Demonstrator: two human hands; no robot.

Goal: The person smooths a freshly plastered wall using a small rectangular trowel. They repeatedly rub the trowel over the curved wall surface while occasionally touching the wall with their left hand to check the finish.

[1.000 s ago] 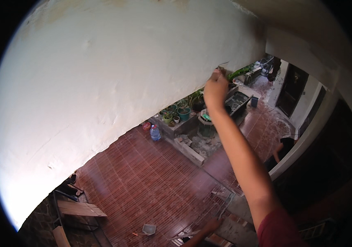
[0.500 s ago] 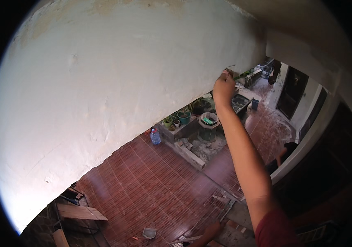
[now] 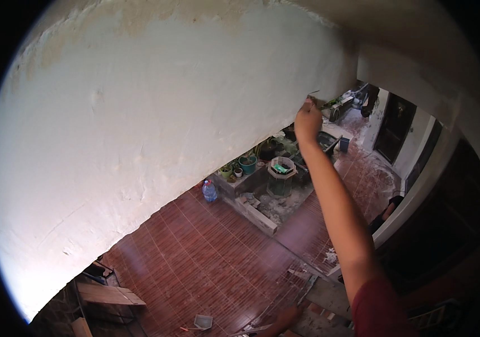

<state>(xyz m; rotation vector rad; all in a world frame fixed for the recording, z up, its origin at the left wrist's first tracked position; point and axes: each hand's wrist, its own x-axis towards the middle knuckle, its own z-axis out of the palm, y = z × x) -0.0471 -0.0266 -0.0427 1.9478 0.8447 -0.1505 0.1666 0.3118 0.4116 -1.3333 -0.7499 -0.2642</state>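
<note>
My right hand (image 3: 308,119) is raised at the end of a stretched arm in a dark red sleeve. Its fingers are closed round a thin flat tool (image 3: 314,92), seen nearly edge-on beside the pale plastered wall (image 3: 156,106); I cannot tell whether the tool touches the wall. Most of the tool is hidden by the fingers. At the lower edge, a dim brown, blurred shape (image 3: 286,320) may be my left hand, its fingers not distinguishable.
Far below lies a red tiled floor (image 3: 195,253). A blue water bottle (image 3: 209,191), potted plants (image 3: 248,163) and an octagonal stand (image 3: 281,168) are near a low kerb. Wooden boards (image 3: 111,294) lean lower left; a dustpan-like tray (image 3: 202,322) lies nearby. Another person's arm (image 3: 389,210) shows at right.
The view has shifted slightly, so the wall and floor sit a little further left. My right hand stays raised by the wall with the thin flat tool, slightly further right in the picture.
</note>
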